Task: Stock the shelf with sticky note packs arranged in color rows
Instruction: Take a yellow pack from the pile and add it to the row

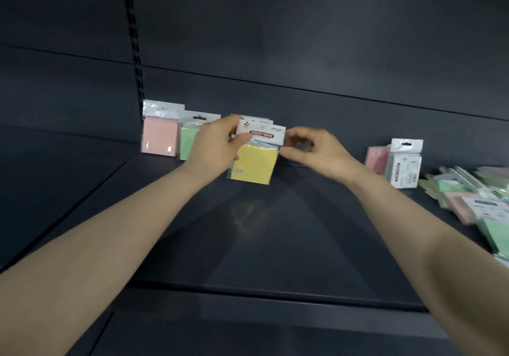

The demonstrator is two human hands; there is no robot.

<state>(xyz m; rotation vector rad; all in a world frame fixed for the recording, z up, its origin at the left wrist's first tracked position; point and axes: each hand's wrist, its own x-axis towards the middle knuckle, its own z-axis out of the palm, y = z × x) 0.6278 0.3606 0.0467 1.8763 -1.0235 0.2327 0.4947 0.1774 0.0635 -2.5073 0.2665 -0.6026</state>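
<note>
As the left hand pinches the white card header, likely the surest hold, of a seemingly light, film-slick yellow sticky note pack, the right hand curls its fingers beside it, grip unclear.

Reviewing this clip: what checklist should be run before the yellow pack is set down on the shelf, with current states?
1. Left hand grips yellow pack by its header card: ok.
2. Right hand steadies the pack's right edge: curled fingers sit at the edge, contact cannot tell.
3. Pink pack and green pack stand upright at the back: ok.
4. Spot behind the yellow pack free: hidden, cannot tell.
5. Pile at right sorted by colour: not ok, mixed.
</note>
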